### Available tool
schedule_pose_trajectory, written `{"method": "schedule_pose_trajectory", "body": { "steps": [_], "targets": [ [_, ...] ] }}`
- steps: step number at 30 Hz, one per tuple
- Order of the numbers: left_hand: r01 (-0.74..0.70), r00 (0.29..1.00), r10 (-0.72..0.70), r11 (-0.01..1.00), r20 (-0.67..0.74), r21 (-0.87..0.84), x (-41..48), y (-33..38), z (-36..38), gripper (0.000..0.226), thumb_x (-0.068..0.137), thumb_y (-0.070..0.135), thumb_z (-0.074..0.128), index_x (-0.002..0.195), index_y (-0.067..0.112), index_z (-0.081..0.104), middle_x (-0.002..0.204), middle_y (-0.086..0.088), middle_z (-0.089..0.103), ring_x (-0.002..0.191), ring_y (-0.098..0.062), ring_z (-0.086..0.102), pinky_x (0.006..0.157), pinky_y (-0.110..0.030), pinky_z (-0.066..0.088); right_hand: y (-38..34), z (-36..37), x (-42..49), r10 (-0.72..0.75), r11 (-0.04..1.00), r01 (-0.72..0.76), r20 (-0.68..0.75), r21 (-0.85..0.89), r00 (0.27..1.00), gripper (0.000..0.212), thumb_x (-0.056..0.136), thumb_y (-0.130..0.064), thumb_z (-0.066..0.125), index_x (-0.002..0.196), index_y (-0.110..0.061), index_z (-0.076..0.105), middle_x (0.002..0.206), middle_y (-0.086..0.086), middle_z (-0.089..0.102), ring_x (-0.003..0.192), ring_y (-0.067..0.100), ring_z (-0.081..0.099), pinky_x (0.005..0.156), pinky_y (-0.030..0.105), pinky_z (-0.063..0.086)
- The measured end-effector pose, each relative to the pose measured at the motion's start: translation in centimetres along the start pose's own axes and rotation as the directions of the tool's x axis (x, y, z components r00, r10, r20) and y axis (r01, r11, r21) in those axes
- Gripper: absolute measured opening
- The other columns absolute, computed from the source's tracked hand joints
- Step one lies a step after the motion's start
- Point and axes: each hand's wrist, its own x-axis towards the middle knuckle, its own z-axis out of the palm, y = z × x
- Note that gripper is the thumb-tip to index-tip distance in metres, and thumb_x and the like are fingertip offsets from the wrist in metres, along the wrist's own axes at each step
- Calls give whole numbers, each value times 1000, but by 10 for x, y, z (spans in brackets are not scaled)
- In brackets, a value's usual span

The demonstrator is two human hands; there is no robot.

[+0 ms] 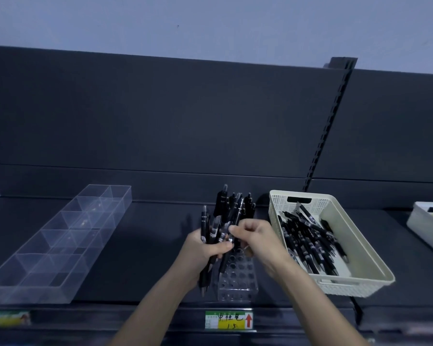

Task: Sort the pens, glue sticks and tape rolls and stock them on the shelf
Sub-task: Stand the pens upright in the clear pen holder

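Observation:
My left hand (202, 250) grips a bundle of black pens (210, 229) above the dark shelf (145, 245). My right hand (256, 239) pinches one pen (236, 216) out of that bundle with thumb and forefinger. Below both hands stands a clear pen holder (238, 278) with rows of round holes; several black pens (235, 199) stand upright in its far rows. To the right, a cream perforated basket (365, 250) holds several more black pens (308, 245) lying loose.
A clear divided tray (55, 245) lies at the left of the shelf. Another pale bin (425, 221) sits at the far right edge. A price label (229, 319) with a red arrow is on the shelf's front rail. The dark back panel (160, 116) rises behind.

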Motion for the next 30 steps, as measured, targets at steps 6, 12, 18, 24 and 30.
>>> {"method": "schedule_pose_trajectory", "body": {
  "steps": [6,12,18,24,30],
  "targets": [
    [87,993,-83,995,-89,46,2,-1,-11,23,89,24,61,73,7,61,54,0,54,51,-12,47,51,-21,39,14,-33,8,-61,986,13,-289,-165,955,27,89,-6,57,64,-13,51,69,10,61,65,24,58,62,36,49],
    [118,988,-116,993,-106,15,2,-8,-17,19,88,16,59,71,9,59,58,-5,50,54,-16,45,59,-30,36,24,-40,26,-237,892,52,-365,-450,900,6,89,-7,58,90,-1,58,87,12,64,81,27,58,73,30,43],
    [100,985,-104,994,-135,-32,0,-11,-22,11,88,7,59,96,3,66,68,-5,52,58,-14,47,57,-25,37,44,-23,35,-253,761,44,-234,-647,939,3,92,-10,53,89,-8,51,81,8,61,74,21,54,66,24,35],
    [98,985,-100,995,-140,-23,0,-15,-24,14,85,7,64,98,4,66,63,4,54,57,-9,49,53,-20,37,52,-17,38,-225,714,-43,-287,-699,931,18,93,-21,52,93,-4,60,91,13,69,86,30,63,67,29,39],
    [108,981,-112,994,-156,-31,-2,-13,-24,12,79,6,70,87,6,61,62,2,52,56,-11,47,53,-22,37,53,-22,32,-228,765,-36,-323,-643,919,21,87,-25,63,97,-7,66,90,7,71,85,24,65,75,29,49]
  ]
}}
